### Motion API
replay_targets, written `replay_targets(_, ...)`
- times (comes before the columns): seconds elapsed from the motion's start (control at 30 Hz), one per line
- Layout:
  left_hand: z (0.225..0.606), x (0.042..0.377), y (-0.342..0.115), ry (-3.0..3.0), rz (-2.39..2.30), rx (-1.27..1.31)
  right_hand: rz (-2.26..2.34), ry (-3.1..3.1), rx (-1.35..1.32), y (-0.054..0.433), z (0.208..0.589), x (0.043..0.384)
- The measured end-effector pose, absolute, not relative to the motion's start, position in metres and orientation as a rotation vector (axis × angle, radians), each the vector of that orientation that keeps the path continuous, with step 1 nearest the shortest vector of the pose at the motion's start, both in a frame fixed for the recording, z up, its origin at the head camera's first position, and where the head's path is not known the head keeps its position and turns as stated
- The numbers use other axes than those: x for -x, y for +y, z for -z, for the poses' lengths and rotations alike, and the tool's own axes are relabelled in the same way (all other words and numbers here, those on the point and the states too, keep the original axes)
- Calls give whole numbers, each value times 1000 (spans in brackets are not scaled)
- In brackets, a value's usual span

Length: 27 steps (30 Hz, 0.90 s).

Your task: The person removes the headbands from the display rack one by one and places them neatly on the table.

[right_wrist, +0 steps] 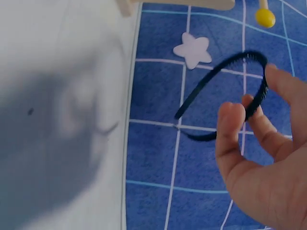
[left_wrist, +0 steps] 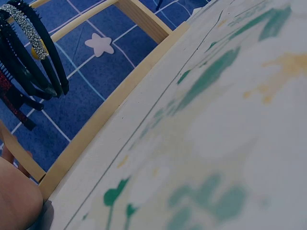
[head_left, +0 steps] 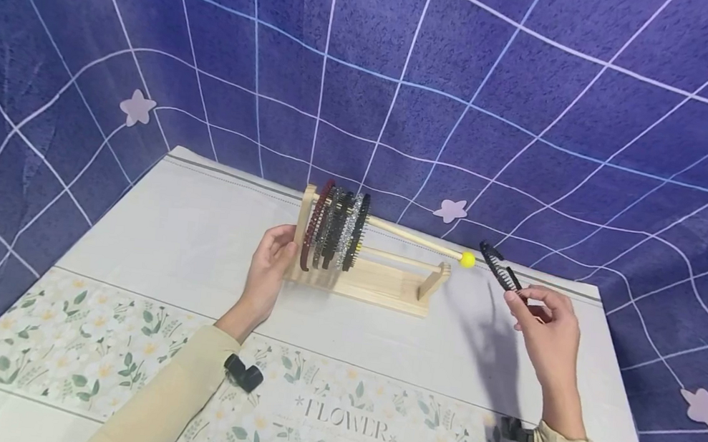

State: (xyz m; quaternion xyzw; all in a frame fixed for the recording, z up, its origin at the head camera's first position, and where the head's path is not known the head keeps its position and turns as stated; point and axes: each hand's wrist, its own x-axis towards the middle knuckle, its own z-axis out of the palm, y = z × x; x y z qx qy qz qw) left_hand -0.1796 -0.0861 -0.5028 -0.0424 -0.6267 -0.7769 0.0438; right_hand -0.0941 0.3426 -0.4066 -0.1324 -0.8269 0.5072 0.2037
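A wooden headband stand (head_left: 379,286) lies along the back of the table, with several headbands (head_left: 335,230) in dark red, black and glittery silver hung on its upper rod (head_left: 417,236). That rod ends in a yellow ball (head_left: 467,259). At the stand's left end post (head_left: 303,226), my left hand (head_left: 268,266) grips the wood between thumb and fingers. My right hand (head_left: 543,327) pinches a black headband (right_wrist: 204,86) to the right of the yellow ball, above the table. In the right wrist view its ends point away from the fingers.
A white table cover (head_left: 198,226) with a flower-print band (head_left: 121,340) lies under the stand. Behind rises a dark blue cloth (head_left: 370,71) with a grid of light lines and pale stars. Black wrist devices (head_left: 243,374) sit at both cuffs.
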Motion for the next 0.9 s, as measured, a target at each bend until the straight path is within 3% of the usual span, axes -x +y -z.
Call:
replay_targets(0.33, 504, 179, -87, -1918, 2380, 145, -1424, -2451, 264, 363, 420, 91)
replay_targets(0.9, 504, 179, -86, -1892, 2383, 135, -1276, -2651, -221, 382, 448, 104)
